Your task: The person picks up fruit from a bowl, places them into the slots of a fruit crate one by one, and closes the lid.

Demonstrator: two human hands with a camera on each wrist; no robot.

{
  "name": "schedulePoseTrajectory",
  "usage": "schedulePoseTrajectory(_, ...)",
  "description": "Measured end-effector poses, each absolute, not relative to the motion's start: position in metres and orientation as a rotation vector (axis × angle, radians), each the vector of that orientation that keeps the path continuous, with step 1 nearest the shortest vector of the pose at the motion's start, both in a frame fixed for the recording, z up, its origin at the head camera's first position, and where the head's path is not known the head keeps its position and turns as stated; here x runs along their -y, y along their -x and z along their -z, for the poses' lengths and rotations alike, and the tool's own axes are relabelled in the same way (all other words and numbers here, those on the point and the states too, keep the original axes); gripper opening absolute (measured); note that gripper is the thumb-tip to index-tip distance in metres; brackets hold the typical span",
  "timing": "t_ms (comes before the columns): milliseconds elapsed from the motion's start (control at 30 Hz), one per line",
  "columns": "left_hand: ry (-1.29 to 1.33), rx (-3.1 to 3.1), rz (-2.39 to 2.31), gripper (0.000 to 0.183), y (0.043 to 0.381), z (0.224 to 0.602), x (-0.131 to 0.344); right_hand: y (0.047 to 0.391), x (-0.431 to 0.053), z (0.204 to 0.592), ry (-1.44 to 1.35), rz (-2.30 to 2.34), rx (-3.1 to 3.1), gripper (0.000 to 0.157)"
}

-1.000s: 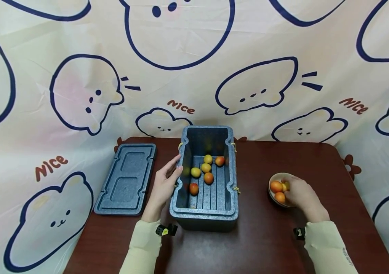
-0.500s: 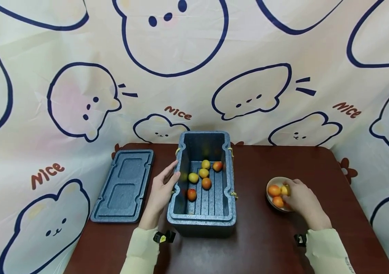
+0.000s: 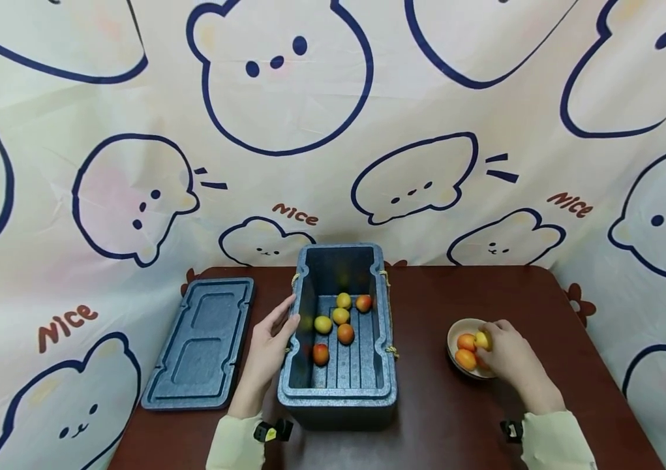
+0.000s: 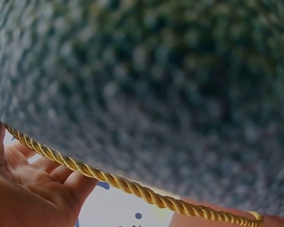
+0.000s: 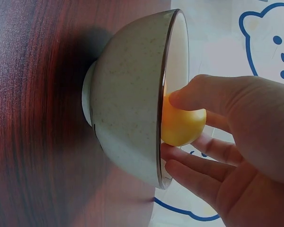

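1. On the dark red table (image 3: 426, 424) we have one bowl (image 5: 128, 99), one grey-blue box (image 3: 338, 395) and one lid (image 3: 197, 346).
2. Fruit count: six show in the box, three yellow ones (image 3: 323, 325) and three reddish ones (image 3: 346, 334); two orange ones (image 3: 466, 360) show clearly in the bowl, others perhaps hidden.
3. And here's the right hand (image 3: 514, 365), fingers narrow, thumb and fingertips pinching one yellow fruit (image 5: 184, 127) right at the bowl's mouth, part of it inside the rim.
4. That fruit looks nearly round; which way its long axis points, I can't tell.
5. Bowl upright, mouth up. Box open-topped, its long axis running away from the person, just like the lid, which lies flat to its left.
6. Over at the box's left wall, the left hand (image 3: 265, 349) rests its fairly straight fingers against the side, beside a gold rope (image 4: 132, 187).
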State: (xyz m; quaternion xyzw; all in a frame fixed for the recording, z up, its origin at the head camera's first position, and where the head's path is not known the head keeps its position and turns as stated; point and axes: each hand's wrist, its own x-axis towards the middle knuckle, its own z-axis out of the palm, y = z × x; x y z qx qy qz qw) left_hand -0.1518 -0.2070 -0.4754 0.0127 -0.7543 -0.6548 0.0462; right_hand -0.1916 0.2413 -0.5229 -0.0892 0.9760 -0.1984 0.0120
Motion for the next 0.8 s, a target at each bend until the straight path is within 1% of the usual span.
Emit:
schedulePoseTrajectory(133, -0.013, 2.309, 1.987, 0.046, 0.1526, 0.4777, 0.2035, 0.1878, -0.2461, 0.5235, 0.254, 0.614, -3.049, 0.044)
schedulePoseTrajectory(300, -0.048, 2.298, 1.996, 0.045, 0.1502, 0.4789, 0.2018, 0.1848, -0.2466, 0.5241, 0.245, 0.623, -3.055, 0.043)
schedulePoseTrajectory(500, -0.063, 2.311, 1.98, 0.045, 0.1481, 0.478, 0.205, 0.1858, -0.2424, 0.5229, 0.247, 0.629, -3.065, 0.042)
schedulePoseTrajectory(700, -0.089, 2.323, 1.986, 0.046, 0.1478, 0.4758, 0.2072, 0.1881, -0.2395, 0.5186, 0.254, 0.648, -3.031, 0.045)
schedulePoseTrajectory(800, -0.086, 2.319, 1.995, 0.046, 0.1484, 0.4747, 0.206, 0.1889, -0.2405, 0.5168, 0.247, 0.649, -3.021, 0.044)
